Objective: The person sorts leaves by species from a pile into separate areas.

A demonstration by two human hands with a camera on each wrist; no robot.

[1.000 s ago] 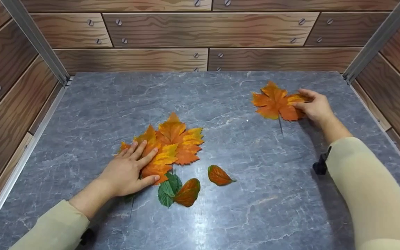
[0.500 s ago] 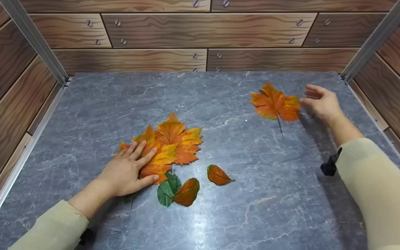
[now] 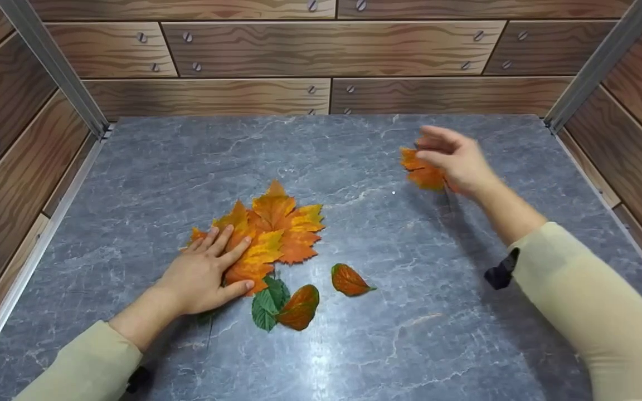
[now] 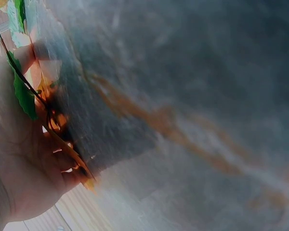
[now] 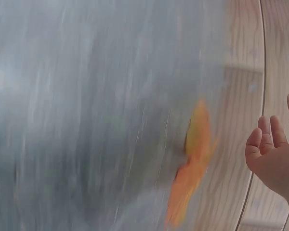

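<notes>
My left hand (image 3: 201,275) lies flat with spread fingers on a cluster of orange and yellow maple leaves (image 3: 276,214) on the left of the table. Against the cluster's lower side are green leaves (image 3: 266,306) and a red-green oval leaf (image 3: 300,308); a second oval leaf (image 3: 350,280) lies apart to the right. At the far right, my right hand (image 3: 457,161) is raised above a single orange maple leaf (image 3: 424,177), covering much of it in the head view. In the right wrist view, that hand (image 5: 274,149) is apart from the blurred maple leaf (image 5: 195,163), its fingers loosely bent around nothing.
The grey marbled table (image 3: 321,150) is bounded by wood-patterned panels (image 3: 332,50) at the back and both sides. Metal posts (image 3: 599,67) stand at the rear corners. A thin dark stem (image 3: 209,332) shows below my left hand.
My right hand let go of the single maple leaf, drew back to the right, then moved left over it. The leaf stays in place. My left hand has not moved.
</notes>
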